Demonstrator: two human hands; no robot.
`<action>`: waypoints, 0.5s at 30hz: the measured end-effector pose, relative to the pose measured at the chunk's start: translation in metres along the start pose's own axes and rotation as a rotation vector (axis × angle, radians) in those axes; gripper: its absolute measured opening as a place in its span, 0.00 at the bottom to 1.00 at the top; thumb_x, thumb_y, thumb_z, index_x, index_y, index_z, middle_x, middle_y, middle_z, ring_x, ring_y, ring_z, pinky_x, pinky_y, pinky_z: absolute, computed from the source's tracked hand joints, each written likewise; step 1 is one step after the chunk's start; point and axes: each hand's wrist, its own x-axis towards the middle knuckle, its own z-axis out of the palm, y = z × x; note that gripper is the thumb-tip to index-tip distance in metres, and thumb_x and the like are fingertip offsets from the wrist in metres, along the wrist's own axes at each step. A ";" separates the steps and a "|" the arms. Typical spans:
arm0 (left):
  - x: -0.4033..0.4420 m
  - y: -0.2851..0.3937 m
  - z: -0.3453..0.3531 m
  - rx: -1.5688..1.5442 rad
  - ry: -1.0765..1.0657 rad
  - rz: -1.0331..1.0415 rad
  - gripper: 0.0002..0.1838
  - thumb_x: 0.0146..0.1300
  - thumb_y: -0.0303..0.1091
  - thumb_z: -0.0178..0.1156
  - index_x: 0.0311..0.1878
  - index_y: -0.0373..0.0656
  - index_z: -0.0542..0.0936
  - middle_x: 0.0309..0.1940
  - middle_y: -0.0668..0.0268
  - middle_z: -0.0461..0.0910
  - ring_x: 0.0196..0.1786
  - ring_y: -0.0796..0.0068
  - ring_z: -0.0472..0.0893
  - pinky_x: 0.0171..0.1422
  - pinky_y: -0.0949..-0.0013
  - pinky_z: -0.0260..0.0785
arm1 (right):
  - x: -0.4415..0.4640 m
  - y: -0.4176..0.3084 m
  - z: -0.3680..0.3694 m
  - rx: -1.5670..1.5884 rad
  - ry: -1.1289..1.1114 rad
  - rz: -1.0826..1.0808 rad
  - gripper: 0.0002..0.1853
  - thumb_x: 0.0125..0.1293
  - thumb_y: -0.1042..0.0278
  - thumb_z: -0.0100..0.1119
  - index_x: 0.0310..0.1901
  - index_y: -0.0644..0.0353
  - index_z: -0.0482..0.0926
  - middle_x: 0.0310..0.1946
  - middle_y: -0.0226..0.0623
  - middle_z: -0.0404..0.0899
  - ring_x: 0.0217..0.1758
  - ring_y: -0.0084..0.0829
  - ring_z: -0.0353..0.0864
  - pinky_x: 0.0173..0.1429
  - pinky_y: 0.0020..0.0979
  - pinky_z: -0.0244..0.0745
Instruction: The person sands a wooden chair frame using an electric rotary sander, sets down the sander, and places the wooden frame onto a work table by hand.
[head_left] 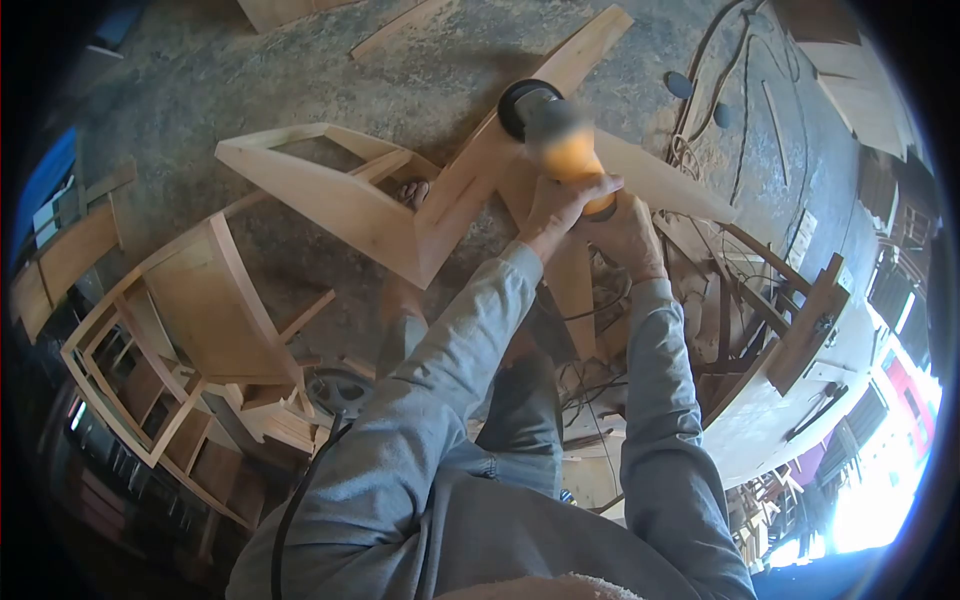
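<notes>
Both my hands are wrapped round the orange body of an angle grinder (572,158), whose middle is partly blurred. My left hand (558,208) grips it on the left, and my right hand (628,236) closes round its rear end. At the front, a dark round disc (514,108) lies over a pale wooden frame (465,185) made of angled boards. Whether the disc touches the wood or spins, I cannot make out. One board (585,48) stretches beyond the disc, and another board (670,180) runs to the right of the grinder.
A bare foot (412,192) shows beside the frame. Two dark discs (678,85) and looped cables (745,60) lie on the concrete floor. Wooden furniture frames (215,310) stand at left. Scrap wood and a white curved surface (800,410) are at right.
</notes>
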 end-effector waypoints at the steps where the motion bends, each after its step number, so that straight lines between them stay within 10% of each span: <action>1: 0.018 -0.001 0.007 0.070 -0.014 -0.002 0.27 0.48 0.38 0.87 0.49 0.36 0.87 0.43 0.62 0.89 0.43 0.72 0.88 0.51 0.67 0.81 | 0.006 -0.006 -0.011 -0.018 0.003 0.054 0.25 0.55 0.61 0.81 0.49 0.67 0.85 0.38 0.47 0.92 0.42 0.41 0.94 0.48 0.40 0.85; 9: 0.110 0.049 0.099 0.162 -0.092 0.002 0.27 0.47 0.41 0.86 0.48 0.37 0.89 0.37 0.61 0.89 0.37 0.70 0.89 0.38 0.63 0.82 | 0.074 0.045 -0.063 0.196 0.136 0.016 0.15 0.61 0.66 0.73 0.44 0.68 0.86 0.32 0.35 0.89 0.32 0.26 0.87 0.39 0.29 0.82; 15: 0.064 0.024 0.061 0.137 -0.163 0.024 0.32 0.49 0.39 0.85 0.56 0.36 0.84 0.47 0.58 0.88 0.42 0.66 0.89 0.48 0.61 0.84 | 0.046 0.056 -0.029 0.181 0.135 -0.006 0.15 0.61 0.66 0.74 0.45 0.67 0.87 0.34 0.34 0.90 0.34 0.24 0.88 0.40 0.30 0.82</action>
